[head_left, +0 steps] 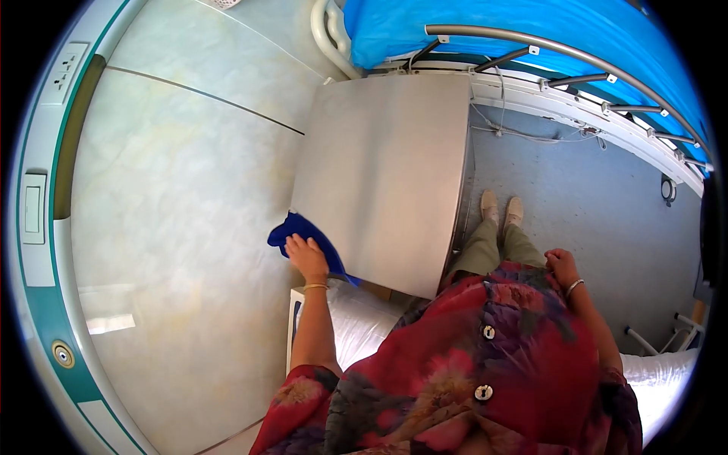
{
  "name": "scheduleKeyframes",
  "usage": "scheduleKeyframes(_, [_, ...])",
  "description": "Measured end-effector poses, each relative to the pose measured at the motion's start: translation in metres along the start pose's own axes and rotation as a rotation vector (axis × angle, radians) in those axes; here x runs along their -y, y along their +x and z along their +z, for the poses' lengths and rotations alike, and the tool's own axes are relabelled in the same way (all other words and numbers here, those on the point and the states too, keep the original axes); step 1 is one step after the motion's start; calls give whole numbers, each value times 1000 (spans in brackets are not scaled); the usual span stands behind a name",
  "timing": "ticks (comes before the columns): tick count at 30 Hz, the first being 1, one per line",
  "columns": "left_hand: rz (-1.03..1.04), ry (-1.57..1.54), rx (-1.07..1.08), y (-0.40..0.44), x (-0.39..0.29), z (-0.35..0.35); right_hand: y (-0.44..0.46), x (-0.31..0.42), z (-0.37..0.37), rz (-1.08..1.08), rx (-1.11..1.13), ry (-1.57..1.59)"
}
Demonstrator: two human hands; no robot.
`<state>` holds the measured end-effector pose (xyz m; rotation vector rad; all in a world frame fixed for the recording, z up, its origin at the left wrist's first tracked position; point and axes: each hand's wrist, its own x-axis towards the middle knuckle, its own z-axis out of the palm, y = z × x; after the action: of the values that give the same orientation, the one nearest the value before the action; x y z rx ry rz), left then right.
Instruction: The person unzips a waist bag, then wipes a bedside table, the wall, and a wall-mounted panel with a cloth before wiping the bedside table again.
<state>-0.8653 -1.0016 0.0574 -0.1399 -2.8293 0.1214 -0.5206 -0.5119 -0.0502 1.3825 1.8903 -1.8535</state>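
Observation:
A dark blue cloth [322,246] drapes over the near left corner of a pale metal-topped cabinet [379,174]. My left hand [307,258] is closed on the cloth, its fingers bent over the folds, beside the wall. Part of the cloth hangs past the cabinet's edge. On the other side, my right hand [561,265] hangs next to my patterned shirt with its fingers curled in. Nothing shows in it, though the palm is turned out of sight.
Behind the cabinet stands a bed with a blue cover [394,30] and a metal side rail [561,45]. Cables [523,136] lie on the grey floor under it. Plastic-wrapped bedding [360,322] is close to my left arm. A wall panel [34,205] carries switches and sockets.

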Motion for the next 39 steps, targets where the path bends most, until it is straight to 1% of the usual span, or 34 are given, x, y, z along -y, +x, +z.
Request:
scheduleKeyframes(2, [33,-99,82,-13,-36,-16,7,-5,0,-62,0,-51])
scheduleKeyframes(4, [242,-140,78,-28,-74,-33,8,-3,3,-59,2,-65])
scheduleKeyframes(7, [469,-212,162,-43,-139,-63,6,1,6,-72,9,-102])
scheduleKeyframes(10, [672,-355,227,-41,-185,-88,0,8,6,-81,4,-142])
scheduleKeyframes(12, [760,-419,207,-35,-202,-93,-1,7,4,-69,-3,-165])
scheduleKeyframes(15, [761,-428,207,-19,-213,-88,0,-2,0,-54,-4,-159])
scheduleKeyframes(17, [712,-415,196,-3,-214,-82,0,-5,-2,-22,-13,-69])
scheduleKeyframes(18, [661,-385,197,6,-212,-76,0,-5,-4,-21,-14,-75])
scheduleKeyframes(20, [576,-321,116,26,-201,-55,-3,-8,-7,-45,-38,-181])
scheduleKeyframes(24, [386,-163,5,74,-155,-15,-14,-11,-17,-8,-52,-230])
scheduleKeyframes(26, [286,-107,22,97,-126,-3,-19,-15,-20,13,-85,-207])
scheduleKeyframes(29, [169,-77,-27,120,-83,21,-15,-32,-28,49,-107,-137])
scheduleKeyframes(31, [108,-49,-63,131,-65,27,-16,-31,-29,34,-112,-182])
scheduleKeyframes(32, [53,-107,-22,138,-59,26,-16,-30,-28,14,-116,-225])
scheduleKeyframes(34, [-174,-156,206,146,-65,6,-14,-31,-25,25,-119,-249])
scheduleKeyframes(35, [-180,-160,207,147,-62,6,-13,-28,-24,31,-126,-277])
scheduleKeyframes(37, [-295,-183,287,151,-56,4,-17,-18,-20,35,-118,-265])
scheduleKeyframes(39, [-275,-182,266,149,-44,12,-17,-13,-18,34,-115,-242])
